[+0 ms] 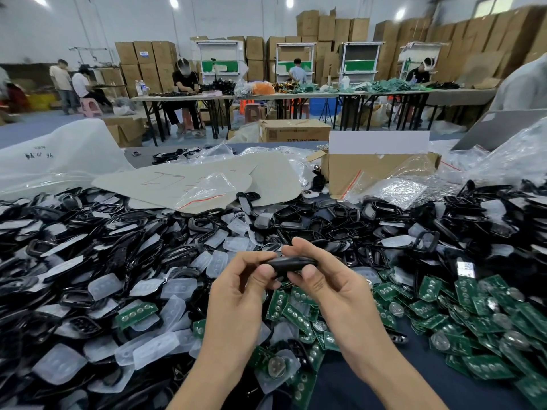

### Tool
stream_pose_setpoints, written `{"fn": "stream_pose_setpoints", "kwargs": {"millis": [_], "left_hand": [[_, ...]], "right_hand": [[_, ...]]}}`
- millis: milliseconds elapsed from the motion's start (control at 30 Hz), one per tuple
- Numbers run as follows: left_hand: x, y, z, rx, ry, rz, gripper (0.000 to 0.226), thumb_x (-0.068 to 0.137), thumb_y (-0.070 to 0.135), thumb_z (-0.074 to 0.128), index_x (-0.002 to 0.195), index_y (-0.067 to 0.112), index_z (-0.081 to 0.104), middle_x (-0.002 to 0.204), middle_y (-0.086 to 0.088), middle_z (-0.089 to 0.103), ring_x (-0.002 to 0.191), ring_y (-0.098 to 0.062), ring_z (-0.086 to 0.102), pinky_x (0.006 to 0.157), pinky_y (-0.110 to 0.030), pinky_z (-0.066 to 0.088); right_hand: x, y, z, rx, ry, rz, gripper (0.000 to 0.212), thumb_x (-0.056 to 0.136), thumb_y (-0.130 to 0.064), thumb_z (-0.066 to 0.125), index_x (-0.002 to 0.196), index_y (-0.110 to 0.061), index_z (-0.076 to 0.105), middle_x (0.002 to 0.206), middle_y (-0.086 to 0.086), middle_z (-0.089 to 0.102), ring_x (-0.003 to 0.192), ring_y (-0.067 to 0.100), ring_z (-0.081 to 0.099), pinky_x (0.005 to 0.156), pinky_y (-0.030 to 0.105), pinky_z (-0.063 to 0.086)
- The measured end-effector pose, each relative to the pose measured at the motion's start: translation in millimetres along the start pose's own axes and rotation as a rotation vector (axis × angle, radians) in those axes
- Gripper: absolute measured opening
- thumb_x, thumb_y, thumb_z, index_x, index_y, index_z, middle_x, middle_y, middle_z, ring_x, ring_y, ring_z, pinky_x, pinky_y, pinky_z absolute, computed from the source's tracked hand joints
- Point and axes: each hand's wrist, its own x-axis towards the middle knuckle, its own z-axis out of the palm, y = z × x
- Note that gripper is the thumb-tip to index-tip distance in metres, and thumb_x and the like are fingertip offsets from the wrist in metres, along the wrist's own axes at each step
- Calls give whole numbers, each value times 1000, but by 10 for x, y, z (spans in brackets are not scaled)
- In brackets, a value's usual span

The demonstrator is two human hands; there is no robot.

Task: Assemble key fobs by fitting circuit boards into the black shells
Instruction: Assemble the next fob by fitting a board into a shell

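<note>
Progress looks slight, I judge: my left hand (236,284) and right hand (328,281) pinch one black oval plastic fob shell (291,263) between them above the bench (334,392), while heaps of loose black shells (118,229) and green rectangular circuit boards (450,309) wait unassembled.

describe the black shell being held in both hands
The black shell is a small, smooth, dark plastic-looking piece with rounded ends, seen edge-on and lying roughly level. No circuit board shows on it. The left hand pinches its left end and the right hand its right end. It is held above the heap of parts, touching nothing else.
</note>
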Motion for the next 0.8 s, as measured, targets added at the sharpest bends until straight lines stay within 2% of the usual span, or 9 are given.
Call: {"fn": "stream_pose_setpoints", "kwargs": {"millis": [167, 267, 367, 433, 533, 600, 667, 733, 800], "left_hand": [[-11, -9, -40, 215, -45, 85, 14, 91, 41, 58, 101, 45, 67, 99, 16, 69, 92, -8, 66, 77, -22, 51], [-15, 1, -18, 353, -49, 217, 19, 90, 45, 60, 107, 43, 68, 110, 19, 64, 108, -10, 61, 88, -18, 47], [-22, -12, 10, 455, -15, 322, 17, 92, 44, 61, 108, 40, 66, 109, 24, 61, 112, -7, 57, 92, -13, 41], [-23, -35, 13, 480, 22, 378, 11, 95, 35, 63, 106, 38, 65, 107, 25, 60, 109, -8, 57, 90, -13, 42], [-42, -70, 29, 452, 57, 392, 28, 91, 14, 65, 106, 37, 61, 107, 24, 58, 106, -9, 59, 87, -13, 45], [-68, -80, 39, 421, 55, 359, 37, 92, 4, 66, 106, 39, 59, 107, 21, 60, 106, -9, 61, 87, -14, 46], [-83, -70, 49, 389, 28, 317, 33, 94, 15, 64, 106, 45, 58, 108, 20, 63, 108, -10, 62, 88, -15, 46], [-93, -40, 69, 373, 1, 305, 26, 94, 30, 60, 108, 51, 58, 112, 23, 64, 112, -9, 61, 92, -14, 45], [-96, -22, 90, 361, -8, 302, 27, 91, 33, 60, 110, 52, 60, 116, 25, 65, 117, -7, 61, 95, -15, 45]], "right_hand": [[11, -2, 12, -66, 68, -28, 23, 93, -24, 58, 106, -30, 76, 116, -5, 75, 112, 14, 69, 91, 18, 53], [6, -1, 18, -154, 70, -40, 23, 92, -25, 59, 105, -33, 76, 113, -9, 75, 110, 11, 69, 92, 20, 53], [-10, 15, 26, -167, 50, -45, 23, 95, -17, 59, 112, -26, 72, 114, -8, 75, 111, 9, 69, 92, 18, 52], [-13, 22, 43, -67, 34, -18, 24, 96, -16, 59, 118, -21, 66, 120, -5, 73, 116, 12, 67, 94, 19, 52], [-19, 37, 118, 232, 30, 93, 34, 90, -26, 61, 121, -14, 67, 127, 5, 71, 121, 20, 66, 98, 24, 52], [-25, 41, 176, 441, 30, 202, 35, 91, -23, 59, 121, -8, 70, 129, 14, 69, 124, 25, 64, 99, 27, 53], [-25, 40, 194, 570, 38, 292, 36, 94, -21, 56, 123, -6, 69, 130, 17, 68, 124, 26, 64, 98, 31, 55], [-23, 37, 181, 590, 47, 320, 38, 96, -19, 55, 129, -6, 66, 131, 16, 67, 125, 25, 64, 101, 33, 53], [-19, 22, 175, 586, 56, 325, 40, 94, -18, 56, 132, -6, 64, 131, 13, 68, 125, 23, 63, 103, 33, 51]]}}
